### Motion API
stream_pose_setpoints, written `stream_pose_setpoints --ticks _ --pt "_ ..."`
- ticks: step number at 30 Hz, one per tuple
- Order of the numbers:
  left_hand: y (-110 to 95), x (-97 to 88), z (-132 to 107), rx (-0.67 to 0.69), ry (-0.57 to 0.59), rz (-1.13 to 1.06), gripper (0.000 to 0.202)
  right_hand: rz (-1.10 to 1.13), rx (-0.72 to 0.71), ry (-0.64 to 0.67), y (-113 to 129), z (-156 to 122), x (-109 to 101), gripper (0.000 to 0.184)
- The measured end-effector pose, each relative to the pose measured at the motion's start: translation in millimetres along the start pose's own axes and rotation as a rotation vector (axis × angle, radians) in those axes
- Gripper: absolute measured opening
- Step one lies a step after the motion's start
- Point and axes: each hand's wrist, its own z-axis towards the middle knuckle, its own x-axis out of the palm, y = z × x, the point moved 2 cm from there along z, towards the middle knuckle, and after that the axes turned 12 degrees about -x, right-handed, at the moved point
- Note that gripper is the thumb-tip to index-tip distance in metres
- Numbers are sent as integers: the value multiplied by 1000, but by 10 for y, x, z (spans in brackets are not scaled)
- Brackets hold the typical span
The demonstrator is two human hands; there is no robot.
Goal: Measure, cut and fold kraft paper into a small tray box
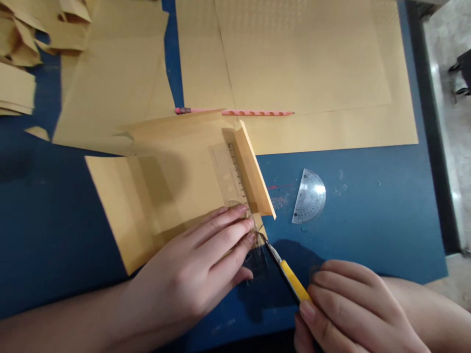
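My left hand (198,260) lies with outstretched fingers on a clear plastic ruler (224,171), pressing it against a folded piece of brown paper (184,191). The paper's right edge stands up as a narrow flap (255,171). In my right hand (353,304), the fingers are wrapped around a yellow and black utility knife (292,279). Its tip meets the lower right corner of the paper, beside the ruler's edge and close to my left fingertips. The lower end of the ruler is partly hidden under my left hand.
A clear protractor (311,196) lies on the blue table (379,211) to the right. Beyond the folded paper are a pink pencil (257,113) and large brown paper sheets (312,59). Folded paper pieces (22,34) are heaped at the far left.
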Motion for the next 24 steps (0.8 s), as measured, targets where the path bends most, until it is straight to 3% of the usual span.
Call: stream_pose_setpoints --ticks 2,6,10,16,24 --pt "-8 0 7 6 4 15 28 -23 -57 -25 -60 -9 28 25" --pt "-20 17 4 7 20 40 28 3 -460 -123 -240 -56 77 26" --pt "-22 33 -20 22 32 85 35 -13 -655 -9 -348 -156 120 22" --pt "-22 30 -39 26 34 98 36 9 -752 123 -285 -252 169 34" --pt "-24 29 -33 26 47 89 35 -11 -692 162 -251 -353 176 36"
